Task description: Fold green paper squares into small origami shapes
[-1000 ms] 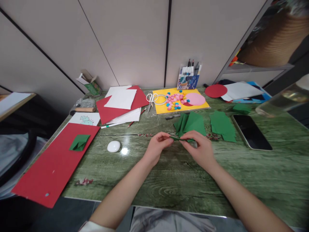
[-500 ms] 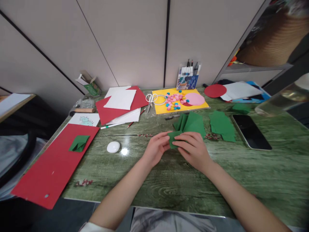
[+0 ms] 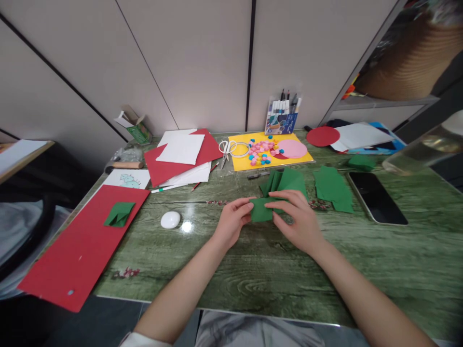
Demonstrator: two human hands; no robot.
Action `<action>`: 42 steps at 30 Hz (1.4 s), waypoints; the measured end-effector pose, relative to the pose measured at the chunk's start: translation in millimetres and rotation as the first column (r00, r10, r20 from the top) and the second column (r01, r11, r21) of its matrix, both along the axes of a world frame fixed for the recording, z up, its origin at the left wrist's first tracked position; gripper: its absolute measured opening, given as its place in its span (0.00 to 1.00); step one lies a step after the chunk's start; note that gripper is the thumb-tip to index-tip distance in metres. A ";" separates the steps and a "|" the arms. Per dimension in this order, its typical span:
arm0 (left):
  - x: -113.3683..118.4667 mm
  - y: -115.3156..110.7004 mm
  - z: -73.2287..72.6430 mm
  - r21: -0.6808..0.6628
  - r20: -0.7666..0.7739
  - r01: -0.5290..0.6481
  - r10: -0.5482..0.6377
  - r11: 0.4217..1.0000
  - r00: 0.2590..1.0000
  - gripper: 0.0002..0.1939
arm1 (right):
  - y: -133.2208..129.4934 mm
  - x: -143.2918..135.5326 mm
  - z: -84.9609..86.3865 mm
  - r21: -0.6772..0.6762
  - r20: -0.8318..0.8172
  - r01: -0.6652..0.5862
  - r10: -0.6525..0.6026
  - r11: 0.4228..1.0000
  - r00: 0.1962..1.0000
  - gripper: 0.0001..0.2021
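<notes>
Between both hands, over the middle of the table, is a small piece of green paper point(image 3: 260, 210). My left hand point(image 3: 234, 219) pinches its left edge between thumb and fingers. Closed on the paper's right side is my right hand point(image 3: 298, 219), with its index and middle fingers across the front and the thumb below. Just behind lie larger green paper pieces point(image 3: 291, 180), one of them folded in pleats and partly covered by my right hand. More green sheets point(image 3: 333, 188) lie to the right, beside a black phone point(image 3: 378, 197).
A white egg-shaped object point(image 3: 170, 220) sits left of my hands. Red card point(image 3: 83, 246) with a folded green paper point(image 3: 120, 214) lies at far left. Scissors point(image 3: 224, 153), yellow sheet point(image 3: 238, 161) with small coloured balls, and a pen pack point(image 3: 282, 116) are behind; a clear container point(image 3: 415, 152) stands right.
My right hand has shifted slightly right, its fingers sliding along the green paper, so more of the paper shows between my hands. My left hand has barely moved.
</notes>
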State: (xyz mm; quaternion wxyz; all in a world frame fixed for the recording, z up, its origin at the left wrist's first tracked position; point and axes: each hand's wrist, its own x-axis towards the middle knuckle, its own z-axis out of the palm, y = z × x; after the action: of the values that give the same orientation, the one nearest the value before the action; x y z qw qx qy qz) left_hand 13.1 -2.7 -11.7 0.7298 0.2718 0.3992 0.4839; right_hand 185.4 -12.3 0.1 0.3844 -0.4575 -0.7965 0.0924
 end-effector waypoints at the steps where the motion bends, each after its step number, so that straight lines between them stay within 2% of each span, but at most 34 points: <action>1: -0.4 0.0 0.6 -0.002 0.011 0.008 -0.008 1.000 1.000 0.12 | 0.6 0.0 -0.7 -0.018 -0.010 0.004 -0.004 1.000 1.000 0.10; 5: -1.7 0.2 1.5 -0.001 0.059 0.040 -0.040 0.999 0.997 0.13 | 2.0 1.0 -1.7 -0.108 -0.093 -0.017 0.007 0.994 0.996 0.11; 9: -0.5 -0.4 0.0 0.015 0.007 0.006 -0.006 1.000 1.000 0.12 | 2.3 1.8 -1.5 -0.153 -0.162 -0.040 0.015 0.987 0.987 0.11; 13: 0.7 -0.9 -2.0 0.024 -0.038 -0.039 0.040 0.999 0.998 0.12 | 1.4 -0.1 -4.4 0.013 -0.040 0.046 -0.045 0.999 0.998 0.09; 16: 0.8 -0.7 -2.8 0.015 -0.044 -0.041 0.042 0.999 0.998 0.12 | 0.4 -0.7 -7.5 0.167 0.077 0.048 -0.062 0.985 0.995 0.11; 21: 1.9 -0.7 -2.9 0.016 -0.069 -0.037 0.038 0.999 0.997 0.14 | -2.0 -0.4 -9.7 0.263 0.083 0.035 -0.059 0.964 0.995 0.13; 23: 2.6 -1.2 -2.6 0.014 -0.098 -0.034 0.036 0.999 0.995 0.14 | -4.0 -2.6 -9.6 0.230 0.018 0.001 -0.005 0.973 1.000 0.13; 25: 3.3 -2.0 -2.4 0.018 -0.124 -0.033 0.035 0.999 0.992 0.14 | -6.1 -6.3 -9.1 0.134 -0.086 -0.021 0.033 0.991 0.996 0.12; 28: 4.3 -3.6 -2.2 0.048 -0.139 -0.020 0.026 0.999 0.990 0.14 | -7.1 -11.2 -8.5 -0.067 -0.199 0.011 -0.024 0.998 0.980 0.14; 31: 5.0 -5.0 -2.7 0.088 -0.175 -0.010 0.025 0.996 0.984 0.15 | -5.3 -11.8 -9.0 -0.165 -0.178 0.036 -0.066 0.986 0.982 0.15; 38: 4.6 -5.6 -5.0 0.101 -0.180 0.016 0.003 0.995 0.984 0.16 | -6.6 -10.1 -9.2 -0.032 -0.075 -0.002 -0.001 0.999 0.997 0.10; 42: 5.1 -4.2 -5.6 0.080 -0.125 -0.014 0.024 0.997 0.992 0.14 | -7.0 -11.5 -9.6 0.015 0.032 -0.088 0.088 0.996 0.996 0.09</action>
State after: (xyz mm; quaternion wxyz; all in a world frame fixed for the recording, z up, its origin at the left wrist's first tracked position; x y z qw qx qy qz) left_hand 18.3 -6.9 -17.3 0.6871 0.3264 0.4278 0.4881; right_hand 173.9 -19.3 -9.5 0.3714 -0.4202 -0.8224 0.0957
